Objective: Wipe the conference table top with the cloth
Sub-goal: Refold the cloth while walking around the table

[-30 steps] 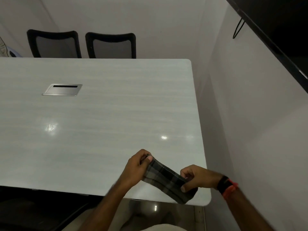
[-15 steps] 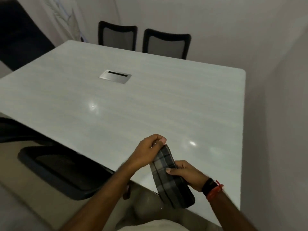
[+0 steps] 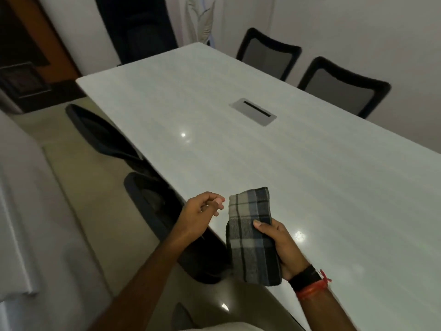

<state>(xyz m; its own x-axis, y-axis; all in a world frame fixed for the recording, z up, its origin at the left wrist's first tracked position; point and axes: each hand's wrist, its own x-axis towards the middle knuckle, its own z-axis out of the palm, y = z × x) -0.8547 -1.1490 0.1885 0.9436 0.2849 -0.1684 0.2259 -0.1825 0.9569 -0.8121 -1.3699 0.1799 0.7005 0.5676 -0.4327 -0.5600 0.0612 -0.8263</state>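
A folded grey, black and blue plaid cloth is held above the near edge of the white conference table. My right hand grips it from the right, thumb on top of the fold. My left hand hovers just left of the cloth, apart from it, fingers loosely curled and holding nothing. A black band and a red thread sit on my right wrist.
A metal cable hatch is set into the table's middle. Two black mesh chairs stand at the far side. Dark chairs are tucked under the near left edge. A doorway is at the far left.
My left hand has let go of the cloth and moved a little left. The cloth now stands folded in my right hand alone. My view has swung left along the table.
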